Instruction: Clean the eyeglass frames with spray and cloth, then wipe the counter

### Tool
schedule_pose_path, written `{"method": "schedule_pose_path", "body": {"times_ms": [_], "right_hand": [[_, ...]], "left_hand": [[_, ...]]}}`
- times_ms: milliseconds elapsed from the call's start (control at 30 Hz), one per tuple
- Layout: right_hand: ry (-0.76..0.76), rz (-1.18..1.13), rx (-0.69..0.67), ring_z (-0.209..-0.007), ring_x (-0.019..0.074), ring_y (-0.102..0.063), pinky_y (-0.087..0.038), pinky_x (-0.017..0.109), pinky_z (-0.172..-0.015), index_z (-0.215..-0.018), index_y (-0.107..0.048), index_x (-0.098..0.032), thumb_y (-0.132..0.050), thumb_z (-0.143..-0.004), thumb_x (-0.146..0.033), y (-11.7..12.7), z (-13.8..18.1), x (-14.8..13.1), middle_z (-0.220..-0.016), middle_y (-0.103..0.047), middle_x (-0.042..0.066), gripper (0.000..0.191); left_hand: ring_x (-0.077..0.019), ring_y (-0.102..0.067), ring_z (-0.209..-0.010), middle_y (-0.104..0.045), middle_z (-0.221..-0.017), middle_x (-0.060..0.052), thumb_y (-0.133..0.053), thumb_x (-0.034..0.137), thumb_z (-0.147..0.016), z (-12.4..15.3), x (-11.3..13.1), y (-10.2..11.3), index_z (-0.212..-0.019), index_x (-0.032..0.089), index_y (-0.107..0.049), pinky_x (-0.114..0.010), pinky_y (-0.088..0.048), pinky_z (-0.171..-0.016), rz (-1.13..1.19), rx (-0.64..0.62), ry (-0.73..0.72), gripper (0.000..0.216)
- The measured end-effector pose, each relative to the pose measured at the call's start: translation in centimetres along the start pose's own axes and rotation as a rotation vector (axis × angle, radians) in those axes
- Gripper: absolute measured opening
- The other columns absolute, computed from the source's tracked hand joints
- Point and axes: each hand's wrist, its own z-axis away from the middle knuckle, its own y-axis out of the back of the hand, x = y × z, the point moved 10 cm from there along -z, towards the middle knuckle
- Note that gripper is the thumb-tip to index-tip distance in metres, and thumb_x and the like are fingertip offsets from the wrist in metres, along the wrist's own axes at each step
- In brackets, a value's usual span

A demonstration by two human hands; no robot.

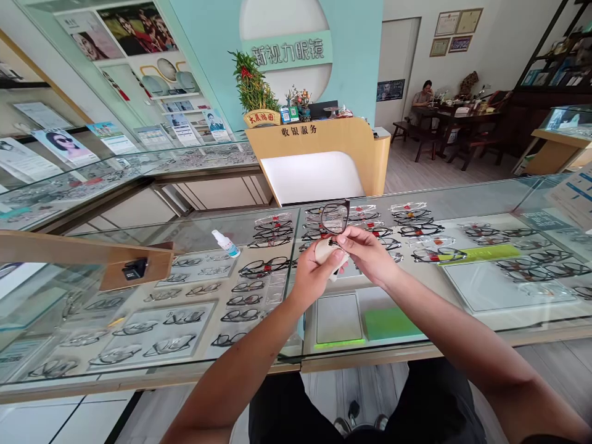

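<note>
A tan counter [324, 143] stands before a turquoise wall [356, 55].

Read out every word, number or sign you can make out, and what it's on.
"新视力眼镜": green wall sign.
"收银服务": wooden counter.
"大展鸿": plaque below the plant; last character unclear.
Other text is too small or blurred, including the bottle label, framed certificates and poster cards.

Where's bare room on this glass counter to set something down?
The glass top looks free between the spray bottle and the left hand, and from the right forearm to the paper sign. The wooden stand crowds the left; eyeglasses show underneath.
</note>
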Motion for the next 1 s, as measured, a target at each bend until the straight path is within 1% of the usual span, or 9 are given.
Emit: {"method": "schedule_pose_path", "body": {"times_ms": [67,167,233,333,467,533,700,867,1000], "right_hand": [[0.026,0.024,-0.026,-0.062,0.0151,-0.058,-0.052,0.03,-0.053,-0.081,-0.069,-0.023,-0.094,-0.08,-0.057,-0.3,0.0,-0.1,-0.077,-0.068,-0.001,0.042],[0.047,0.05,-0.004,-0.063,0.0136,-0.055,-0.047,0.028,-0.055,-0.08,-0.068,-0.023,-0.095,-0.08,-0.056,0.1,-0.1,-0.3,-0.076,-0.067,-0.002,0.042],[0.053,0.063,0.028,-0.065,0.0129,-0.054,-0.045,0.026,-0.057,-0.08,-0.069,-0.022,-0.096,-0.079,-0.055,0.6,-0.2,-0.5,-0.076,-0.065,-0.002,0.043],[0.074,0.091,0.053,-0.067,0.0117,-0.051,-0.044,0.025,-0.06,-0.079,-0.07,-0.021,-0.095,-0.08,-0.055,1.5,-0.4,-0.9,-0.074,-0.062,-0.003,0.041],[0.053,0.101,0.05,-0.061,0.0109,-0.048,-0.04,0.025,-0.053,-0.079,-0.07,-0.021,-0.094,-0.081,-0.057,2.1,-0.7,-1.0,-0.072,-0.06,-0.003,0.043],[0.032,0.084,0.042,-0.057,0.0106,-0.046,-0.038,0.025,-0.047,-0.079,-0.07,-0.022,-0.094,-0.079,-0.058,2.1,-0.7,-0.9,-0.071,-0.06,-0.003,0.044],[0.004,0.059,0.047,-0.051,0.0077,-0.041,-0.035,0.022,-0.04,-0.077,-0.069,-0.021,-0.096,-0.076,-0.057,2.2,-0.6,-0.9,-0.069,-0.059,-0.004,0.045],[0.048,0.107,0.01,-0.057,0.011,-0.049,-0.044,0.023,-0.041,-0.078,-0.068,-0.023,-0.095,-0.08,-0.056,1.5,-0.4,-1.3,-0.07,-0.056,-0.004,0.042],[0.094,0.18,-0.036,-0.057,0.0113,-0.05,-0.047,0.024,-0.041,-0.078,-0.068,-0.023,-0.092,-0.082,-0.059,0.7,-0.4,-1.5,-0.071,-0.056,-0.004,0.043]], "left_hand": [[-0.0154,-0.066,-0.058,-0.072,-0.071,0.0,-0.084,0.069,-0.083,-0.2,-0.1,0.3,-0.107,0.018,-0.067,-0.027,-0.053,-0.055,-0.001,0.024,0.006,0.059],[-0.0161,-0.068,-0.06,-0.074,-0.078,-0.001,-0.087,0.071,-0.078,-0.5,-0.1,0.4,-0.107,0.019,-0.069,-0.028,-0.053,-0.058,-0.001,0.031,0.02,0.063],[-0.0168,-0.069,-0.064,-0.076,-0.084,-0.002,-0.089,0.07,-0.076,-0.7,-0.1,0.2,-0.105,0.019,-0.072,-0.029,-0.054,-0.063,-0.018,-0.003,0.025,0.061],[-0.0175,-0.069,-0.072,-0.076,-0.083,-0.004,-0.089,0.067,-0.079,-0.8,-0.1,0.1,-0.099,0.018,-0.077,-0.029,-0.053,-0.07,-0.055,-0.057,0.039,0.055],[-0.0229,-0.072,-0.083,-0.081,-0.093,-0.009,-0.083,0.069,-0.084,-0.8,-1.3,-0.4,-0.101,0.016,-0.081,-0.033,-0.055,-0.078,0.011,-0.18,0.13,0.055],[-0.0238,-0.072,-0.085,-0.081,-0.095,-0.009,-0.084,0.066,-0.085,-0.9,-1.7,-0.4,-0.102,0.015,-0.082,-0.034,-0.055,-0.08,0.04,-0.207,0.156,0.054],[-0.0182,-0.067,-0.076,-0.078,-0.088,-0.007,-0.085,0.066,-0.084,-0.8,-1.8,-0.8,-0.101,0.014,-0.08,-0.029,-0.048,-0.071,0.104,-0.202,0.162,0.055],[-0.0203,-0.07,-0.074,-0.078,-0.082,-0.006,-0.078,0.074,-0.087,-0.5,-2.0,-0.9,-0.097,0.018,-0.077,-0.033,-0.053,-0.073,0.139,-0.13,0.16,0.057],[-0.0212,-0.07,-0.072,-0.075,-0.075,-0.005,-0.08,0.076,-0.084,-0.7,-2.0,-0.8,-0.092,0.019,-0.078,-0.033,-0.053,-0.071,0.104,-0.133,0.142,0.058]]}}
